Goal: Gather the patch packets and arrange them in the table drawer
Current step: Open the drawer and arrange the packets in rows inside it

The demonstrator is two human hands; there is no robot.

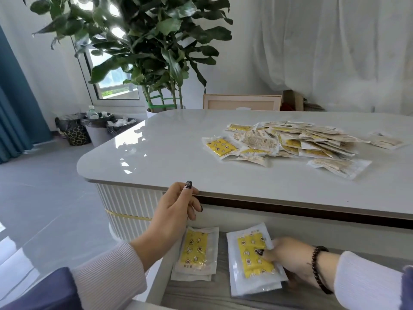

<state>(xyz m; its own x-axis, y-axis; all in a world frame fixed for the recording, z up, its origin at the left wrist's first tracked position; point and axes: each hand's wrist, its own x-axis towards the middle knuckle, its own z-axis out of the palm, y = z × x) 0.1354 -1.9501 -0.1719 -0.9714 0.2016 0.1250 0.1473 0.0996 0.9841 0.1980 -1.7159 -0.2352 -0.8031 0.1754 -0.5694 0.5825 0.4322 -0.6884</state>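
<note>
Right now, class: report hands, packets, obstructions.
Left hand open at white table edge. Right hand gripping yellow patch packets in drawer. Pile remains. No obstruction.

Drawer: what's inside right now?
Drawer holds two small stacks of patch packets: left stack lying free, right stack gripped by the right hand. Count beneath each top packet is hidden.

packets: heaped on tabletop | drawer: open, two stacks inside

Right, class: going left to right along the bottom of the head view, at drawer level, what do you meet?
Left hand near the table edge → small stack of patch packets in the drawer → packets gripped by the right hand → right hand → dark bead bracelet.
</note>
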